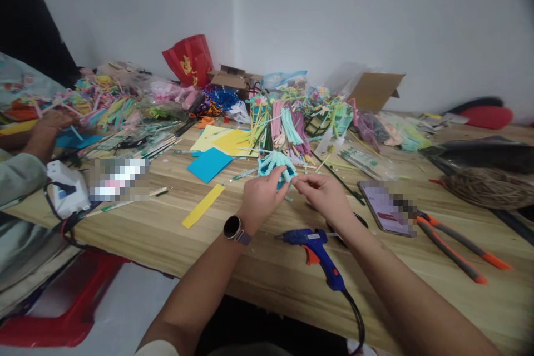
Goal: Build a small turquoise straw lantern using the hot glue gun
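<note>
My left hand (pixel 263 193), with a watch on its wrist, holds a mint-green pipe-cleaner craft (pixel 274 162) upright above the table, thumb pressed against it. Its fuzzy strands fan out from the top, and a darker blue surface shows between them. On the right side of the craft, the fingertips of my right hand (pixel 324 193) are pinched together at its edge. Whether a strand lies between them is too small to make out. Below both hands a blue glue gun (pixel 311 239) with an orange trigger lies on its side, its nozzle pointing left.
Blue card (pixel 209 164), a yellow strip (pixel 203 206) and yellow sheets (pixel 231 142) lie left of my hands. Bundled pipe cleaners (pixel 287 125) pile up behind. Rightward are a phone (pixel 386 208) and orange-grey pliers (pixel 454 245). A co-worker's hand (pixel 56 121) is far left.
</note>
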Available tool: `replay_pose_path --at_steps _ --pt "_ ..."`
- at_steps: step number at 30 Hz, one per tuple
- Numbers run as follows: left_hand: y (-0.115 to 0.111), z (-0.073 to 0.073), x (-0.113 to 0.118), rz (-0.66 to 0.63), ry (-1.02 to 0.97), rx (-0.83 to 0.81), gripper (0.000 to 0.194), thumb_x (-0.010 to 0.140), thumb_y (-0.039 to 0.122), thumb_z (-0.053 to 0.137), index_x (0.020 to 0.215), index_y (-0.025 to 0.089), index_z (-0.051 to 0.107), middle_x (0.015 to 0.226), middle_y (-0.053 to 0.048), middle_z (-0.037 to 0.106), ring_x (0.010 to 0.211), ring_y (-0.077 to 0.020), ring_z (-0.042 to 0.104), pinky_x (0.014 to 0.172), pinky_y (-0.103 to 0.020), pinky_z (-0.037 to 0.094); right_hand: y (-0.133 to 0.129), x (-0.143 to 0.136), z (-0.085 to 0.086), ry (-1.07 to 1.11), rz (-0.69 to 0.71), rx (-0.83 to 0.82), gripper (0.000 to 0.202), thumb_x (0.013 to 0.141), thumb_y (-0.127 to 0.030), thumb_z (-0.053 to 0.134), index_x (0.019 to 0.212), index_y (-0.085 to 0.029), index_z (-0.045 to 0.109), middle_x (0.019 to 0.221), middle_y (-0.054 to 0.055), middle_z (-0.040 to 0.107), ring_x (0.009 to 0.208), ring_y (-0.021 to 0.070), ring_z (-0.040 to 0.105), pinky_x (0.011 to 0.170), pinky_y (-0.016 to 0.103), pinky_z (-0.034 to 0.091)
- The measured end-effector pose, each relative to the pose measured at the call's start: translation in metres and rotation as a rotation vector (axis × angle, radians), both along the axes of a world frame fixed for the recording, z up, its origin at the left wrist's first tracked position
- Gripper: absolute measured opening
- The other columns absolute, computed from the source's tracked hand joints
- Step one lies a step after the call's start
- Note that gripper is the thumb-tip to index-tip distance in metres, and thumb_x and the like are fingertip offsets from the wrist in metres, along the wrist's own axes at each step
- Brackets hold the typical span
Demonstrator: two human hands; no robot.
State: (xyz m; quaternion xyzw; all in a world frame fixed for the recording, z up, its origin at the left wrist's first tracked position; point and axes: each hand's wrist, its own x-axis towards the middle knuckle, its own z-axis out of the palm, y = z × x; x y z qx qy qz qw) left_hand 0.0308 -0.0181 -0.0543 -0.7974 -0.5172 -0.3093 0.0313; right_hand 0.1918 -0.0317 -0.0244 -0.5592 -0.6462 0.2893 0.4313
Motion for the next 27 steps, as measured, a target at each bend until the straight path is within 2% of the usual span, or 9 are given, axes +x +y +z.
replay_pose_path --at_steps 3,5,8,12,17,22,24,27 --pt "0.001 0.0 0.0 -0.002 -0.03 -0.035 0.039 0.091 0.042 0.05 0.124 0.022 0.055 0.069 0.0 0.068 0.063 -0.0157 0.062 0.056 -0.024 0.036 0.004 0.003 0.007 -0.11 -0.063 0.098 0.031 0.074 -0.045 0.06 0.066 -0.017 0.068 0.053 -0.001 0.054 0.05 0.0124 0.043 0.051 0.026 0.031" --pt "0.002 0.0 0.0 -0.004 -0.043 -0.05 0.04 0.09 0.041 0.052 0.126 0.023 0.055 0.069 0.001 0.068 0.064 -0.0155 0.061 0.057 -0.023 0.037 0.009 0.002 0.011 -0.12 -0.057 0.115 0.029 0.074 -0.044 0.059 0.07 -0.017 0.07 0.057 0.001 0.058 0.053 0.0133 0.046 0.052 0.026 0.033" --pt "0.003 -0.001 -0.001 -0.009 -0.064 -0.056 0.04 0.091 0.04 0.051 0.127 0.024 0.055 0.069 0.001 0.067 0.064 -0.0147 0.06 0.058 -0.023 0.037 0.018 -0.002 0.015 -0.121 0.007 0.062 0.028 0.071 -0.042 0.061 0.076 -0.017 0.072 0.061 0.002 0.063 0.055 0.0144 0.049 0.055 0.026 0.036" --pt "0.004 -0.001 -0.003 -0.042 -0.089 -0.033 0.039 0.091 0.039 0.051 0.128 0.027 0.056 0.069 0.002 0.067 0.062 -0.0134 0.059 0.058 -0.023 0.036 0.027 -0.005 0.015 -0.075 0.074 -0.019 0.026 0.069 -0.043 0.062 0.071 -0.018 0.07 0.062 0.001 0.064 0.056 0.0138 0.05 0.056 0.026 0.037" --pt "0.005 -0.001 -0.004 -0.069 -0.086 -0.039 0.039 0.091 0.04 0.052 0.128 0.026 0.056 0.071 0.002 0.067 0.065 -0.0133 0.059 0.061 -0.023 0.037 0.032 -0.008 0.013 -0.057 0.068 -0.064 0.023 0.066 -0.04 0.06 0.061 -0.017 0.064 0.056 -0.002 0.058 0.054 0.012 0.047 0.055 0.025 0.035" --pt "0.002 0.0 -0.003 0.003 -0.061 -0.094 0.045 0.091 0.04 0.051 0.133 0.022 0.049 0.073 0.0 0.067 0.066 -0.0154 0.06 0.061 -0.024 0.039 0.033 -0.014 0.013 -0.051 -0.002 -0.018 0.023 0.064 -0.04 0.058 0.056 -0.018 0.057 0.051 -0.004 0.048 0.05 0.01 0.04 0.051 0.025 0.03" --pt "0.001 0.0 -0.004 0.013 -0.085 -0.059 0.042 0.091 0.039 0.053 0.129 0.021 0.05 0.079 -0.002 0.067 0.072 -0.0169 0.061 0.065 -0.026 0.042 0.032 -0.016 0.011 -0.036 -0.029 -0.011 0.024 0.064 -0.041 0.058 0.059 -0.018 0.058 0.05 -0.005 0.047 0.049 0.0099 0.039 0.05 0.025 0.029" --pt "0.001 -0.001 -0.005 0.002 -0.137 0.073 0.037 0.089 0.039 0.056 0.119 0.018 0.055 0.095 -0.007 0.066 0.091 -0.0212 0.059 0.078 -0.03 0.045 0.032 -0.018 0.007 -0.017 -0.063 0.002 0.025 0.064 -0.042 0.059 0.063 -0.017 0.061 0.049 -0.005 0.046 0.048 0.0104 0.039 0.049 0.025 0.029"
